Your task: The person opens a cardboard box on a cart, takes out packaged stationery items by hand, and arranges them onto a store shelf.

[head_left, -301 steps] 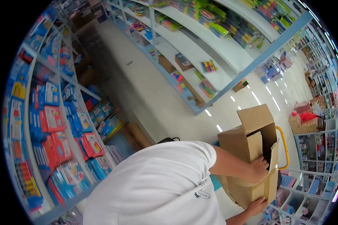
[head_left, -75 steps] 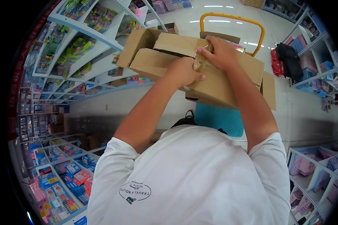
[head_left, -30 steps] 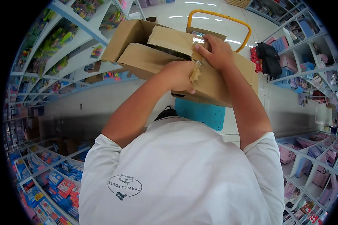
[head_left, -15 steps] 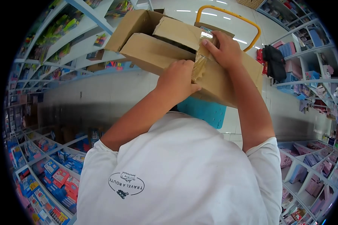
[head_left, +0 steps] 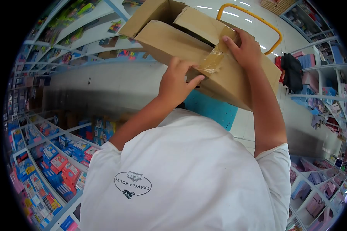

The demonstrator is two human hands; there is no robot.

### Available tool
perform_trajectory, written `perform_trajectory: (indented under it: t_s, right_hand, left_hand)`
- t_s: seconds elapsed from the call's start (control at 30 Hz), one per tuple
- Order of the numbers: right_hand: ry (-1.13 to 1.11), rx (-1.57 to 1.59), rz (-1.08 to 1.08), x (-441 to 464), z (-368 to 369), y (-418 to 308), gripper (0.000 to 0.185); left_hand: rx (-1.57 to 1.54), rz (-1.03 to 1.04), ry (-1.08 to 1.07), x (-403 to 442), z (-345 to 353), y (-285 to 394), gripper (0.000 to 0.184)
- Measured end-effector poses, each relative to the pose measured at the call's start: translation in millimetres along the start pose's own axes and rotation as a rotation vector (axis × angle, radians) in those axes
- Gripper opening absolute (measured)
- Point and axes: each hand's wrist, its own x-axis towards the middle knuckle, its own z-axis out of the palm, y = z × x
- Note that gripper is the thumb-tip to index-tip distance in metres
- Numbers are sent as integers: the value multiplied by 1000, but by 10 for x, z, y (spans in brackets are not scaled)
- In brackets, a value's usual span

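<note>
- Head view: I'm looking down over a white shirt (head_left: 219,165), with both arms reaching forward.
- The left hand (head_left: 174,79) is sitting at the box's near edge, thumb and fingertips standing apart around a narrow gap; I'm not making out whether a fingertip is touching the tape (head_left: 216,57).
- The right hand (head_left: 245,50) is resting on top of the box, thumb beside the tape, fingertips running out of sight; I cannot tell whether they're gripping.
- The box (head_left: 235,81) is lying aslant just ahead of the person, a dark gap showing beside its flap (head_left: 198,25) toward the upper left.
- I'm judging the step in hand as work on the taped seam; the next move is calling for a firm pinch by the left hand while the right is steadying the box.
- A teal platform (head_left: 210,107) is showing below the box; I cannot see whether they're touching.
- Beyond, a yellow handle (head_left: 277,34) is arching up, with a black bag (head_left: 292,73) hanging near the right shelves and a basket (head_left: 279,4) standing farther off.
</note>
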Motion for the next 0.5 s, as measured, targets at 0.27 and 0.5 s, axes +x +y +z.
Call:
perform_trajectory:
  t_s: [0.27,0.5]
  right_hand:
    - [80,112,-492,-69,-208,-281,46]
    - [-306,46,-673,-176,-449,-980,42]
  left_hand:
    - [324,429,225,304,-241,-372,28]
    - [219,423,-35,588,-219,-601,25]
